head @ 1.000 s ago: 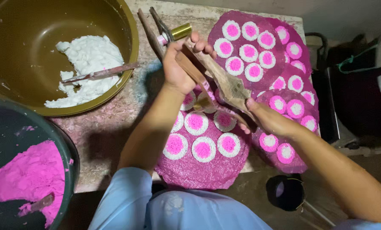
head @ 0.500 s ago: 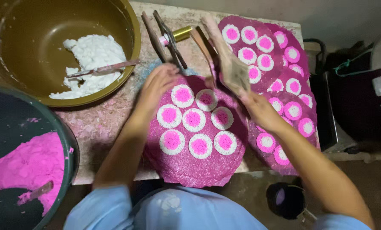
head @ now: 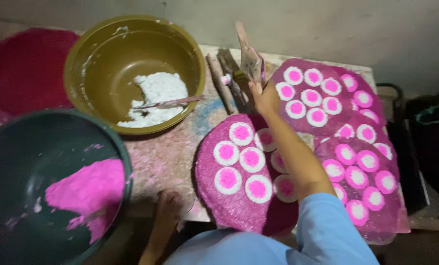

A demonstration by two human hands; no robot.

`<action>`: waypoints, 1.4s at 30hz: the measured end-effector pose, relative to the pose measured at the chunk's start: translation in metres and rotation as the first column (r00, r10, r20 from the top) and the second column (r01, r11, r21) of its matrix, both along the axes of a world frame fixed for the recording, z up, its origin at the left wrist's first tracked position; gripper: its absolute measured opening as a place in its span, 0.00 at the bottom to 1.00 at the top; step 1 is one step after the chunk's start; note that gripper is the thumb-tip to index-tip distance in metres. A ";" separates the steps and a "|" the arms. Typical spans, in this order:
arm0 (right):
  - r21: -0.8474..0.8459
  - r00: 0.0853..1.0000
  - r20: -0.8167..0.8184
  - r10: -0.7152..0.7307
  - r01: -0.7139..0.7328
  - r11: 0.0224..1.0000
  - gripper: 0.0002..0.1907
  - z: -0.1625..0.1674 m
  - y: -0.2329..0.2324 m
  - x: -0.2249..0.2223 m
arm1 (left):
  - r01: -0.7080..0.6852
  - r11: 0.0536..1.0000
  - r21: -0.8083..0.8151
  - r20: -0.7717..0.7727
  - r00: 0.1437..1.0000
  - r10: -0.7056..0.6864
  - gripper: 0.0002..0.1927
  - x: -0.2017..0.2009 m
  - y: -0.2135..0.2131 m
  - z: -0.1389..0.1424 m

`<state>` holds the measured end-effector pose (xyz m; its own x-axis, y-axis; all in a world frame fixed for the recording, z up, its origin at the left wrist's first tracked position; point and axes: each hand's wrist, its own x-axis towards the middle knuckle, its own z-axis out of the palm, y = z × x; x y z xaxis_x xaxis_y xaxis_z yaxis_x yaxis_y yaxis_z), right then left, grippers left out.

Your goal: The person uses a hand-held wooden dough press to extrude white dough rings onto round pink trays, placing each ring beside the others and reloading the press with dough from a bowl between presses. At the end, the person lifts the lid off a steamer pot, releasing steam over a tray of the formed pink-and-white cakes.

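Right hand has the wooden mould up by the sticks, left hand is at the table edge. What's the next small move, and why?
Probably lower the wooden mould in the right hand to the tabletop beside the sticks. It is raised and tilted over the far edge, while the near pink mat already carries rows of pink-and-white discs. The left hand rests at the table's front edge, holding nothing visible.

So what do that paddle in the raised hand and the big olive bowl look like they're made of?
The paddle in the right hand looks like bare wood: flat, brown, dull, smeared with pale residue. The olive bowl is probably plastic or enamelled metal; its smooth wall has a soft sheen, so the look leaves it open.
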<state>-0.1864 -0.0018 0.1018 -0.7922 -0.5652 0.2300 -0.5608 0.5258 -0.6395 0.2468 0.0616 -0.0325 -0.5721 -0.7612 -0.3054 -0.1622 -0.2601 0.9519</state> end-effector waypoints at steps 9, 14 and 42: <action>0.551 0.806 -0.409 0.429 -0.156 0.819 0.35 0.074 0.062 0.039 | -0.082 0.990 -0.117 0.037 0.996 0.087 0.15 0.036 -0.011 0.013; 0.731 0.876 -0.077 0.477 -0.276 0.624 0.30 0.157 0.135 0.086 | -0.015 0.958 -0.288 -0.004 1.000 0.015 0.15 0.033 -0.016 0.030; 0.268 0.802 -0.194 0.565 -0.511 0.817 0.44 -0.099 0.079 0.359 | -0.232 0.968 0.098 -0.082 0.967 0.240 0.28 -0.020 -0.104 -0.004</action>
